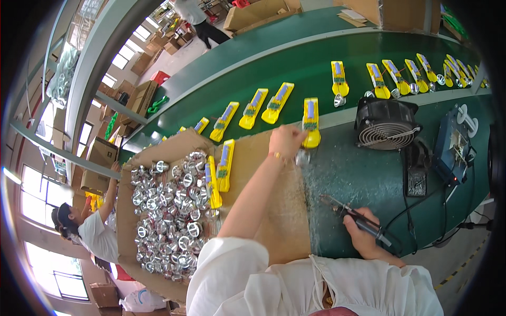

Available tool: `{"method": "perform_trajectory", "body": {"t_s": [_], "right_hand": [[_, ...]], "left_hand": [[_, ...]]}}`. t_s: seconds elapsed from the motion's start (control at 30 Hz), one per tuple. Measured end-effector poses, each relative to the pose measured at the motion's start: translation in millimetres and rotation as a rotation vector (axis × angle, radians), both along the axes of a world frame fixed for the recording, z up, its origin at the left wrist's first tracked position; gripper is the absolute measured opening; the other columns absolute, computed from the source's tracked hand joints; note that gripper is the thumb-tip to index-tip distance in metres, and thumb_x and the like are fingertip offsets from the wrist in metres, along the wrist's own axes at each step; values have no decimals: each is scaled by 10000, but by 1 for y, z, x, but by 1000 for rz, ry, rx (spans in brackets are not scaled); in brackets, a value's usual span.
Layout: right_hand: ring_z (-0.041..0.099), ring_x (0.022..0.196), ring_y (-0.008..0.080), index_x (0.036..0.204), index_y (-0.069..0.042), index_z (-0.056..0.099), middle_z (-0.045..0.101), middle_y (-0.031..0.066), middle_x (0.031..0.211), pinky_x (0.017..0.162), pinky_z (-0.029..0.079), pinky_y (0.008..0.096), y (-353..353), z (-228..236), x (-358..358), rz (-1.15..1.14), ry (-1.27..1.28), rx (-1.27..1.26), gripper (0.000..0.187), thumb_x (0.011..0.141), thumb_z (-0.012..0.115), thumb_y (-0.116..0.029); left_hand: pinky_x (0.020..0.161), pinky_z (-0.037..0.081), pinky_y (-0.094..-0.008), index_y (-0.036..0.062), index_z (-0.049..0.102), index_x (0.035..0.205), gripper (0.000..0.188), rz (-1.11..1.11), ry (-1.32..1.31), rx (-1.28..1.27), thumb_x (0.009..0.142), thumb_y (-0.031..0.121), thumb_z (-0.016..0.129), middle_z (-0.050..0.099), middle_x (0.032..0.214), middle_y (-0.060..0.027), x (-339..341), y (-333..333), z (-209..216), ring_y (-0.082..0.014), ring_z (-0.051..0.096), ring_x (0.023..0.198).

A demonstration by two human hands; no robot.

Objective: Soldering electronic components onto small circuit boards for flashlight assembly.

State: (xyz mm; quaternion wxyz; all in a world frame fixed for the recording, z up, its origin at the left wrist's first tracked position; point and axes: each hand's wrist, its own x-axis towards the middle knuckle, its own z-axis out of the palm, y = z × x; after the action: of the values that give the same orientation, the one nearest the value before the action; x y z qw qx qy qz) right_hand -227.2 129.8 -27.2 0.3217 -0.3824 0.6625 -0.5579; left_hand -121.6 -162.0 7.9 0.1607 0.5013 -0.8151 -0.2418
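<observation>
My left hand (286, 141) reaches forward with its fingers closed at the left edge of a yellow flashlight housing (311, 138). That housing carries a blue cylindrical cell and a green circuit board. A small silvery reflector (302, 158) lies just below it, close to my wrist. My right hand (362, 231) grips a soldering iron (373, 228), its tip (323, 198) pointing up and left above the green tabletop, apart from the housing. Left of my left forearm, two more yellow housings (225, 166) lean beside a cardboard box (126, 210) of shiny reflectors (176, 210).
Several yellow housings (255, 109) lie along the green belt (211, 87), some with reflectors. A black fan (387, 124), a soldering stand (416, 176) and a blue device with a spool (453, 145) stand at right. Cables trail there. Another person (97, 231) is at far left.
</observation>
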Motion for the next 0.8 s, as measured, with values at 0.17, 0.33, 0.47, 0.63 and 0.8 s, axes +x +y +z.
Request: {"method": "perform_trajectory", "body": {"t_s": [0.17,0.33,0.47,0.63,0.8], "right_hand": [[577,600,85,860,-14,582,650,46,687,557,461,250,-2,-2,-4,1,-34,1,155,801,696,-101],[555,591,81,889,-14,583,613,39,681,540,457,256,-1,-4,-4,5,-13,-21,166,798,700,-90],[564,623,84,901,-12,579,619,51,712,566,457,240,0,-10,-4,-26,7,-15,152,808,683,-72],[570,637,96,962,2,566,620,63,734,579,453,224,1,-17,-2,-48,-84,-24,139,873,613,-94],[561,635,86,963,10,584,617,56,734,576,442,208,-1,-17,1,-49,-12,-88,160,883,612,-126]], "left_hand": [[890,458,-413,152,605,1156,434,11,-188,-648,752,294,678,523,1193,-156,-34,-86,-10,-345,546,1053],[935,448,-423,185,432,1350,636,-59,-283,-196,740,196,609,499,1212,-167,-11,-95,-6,-349,532,1108],[919,457,-435,161,414,1358,640,6,-127,-116,747,177,605,472,1222,-184,36,-3,-8,-370,516,1102],[929,446,-444,112,407,1346,674,100,60,-146,730,194,670,430,1249,-215,105,152,-15,-401,467,1130],[925,415,-460,84,515,1197,566,321,124,-445,687,177,741,478,1195,-199,179,201,10,-378,480,1101]]}}
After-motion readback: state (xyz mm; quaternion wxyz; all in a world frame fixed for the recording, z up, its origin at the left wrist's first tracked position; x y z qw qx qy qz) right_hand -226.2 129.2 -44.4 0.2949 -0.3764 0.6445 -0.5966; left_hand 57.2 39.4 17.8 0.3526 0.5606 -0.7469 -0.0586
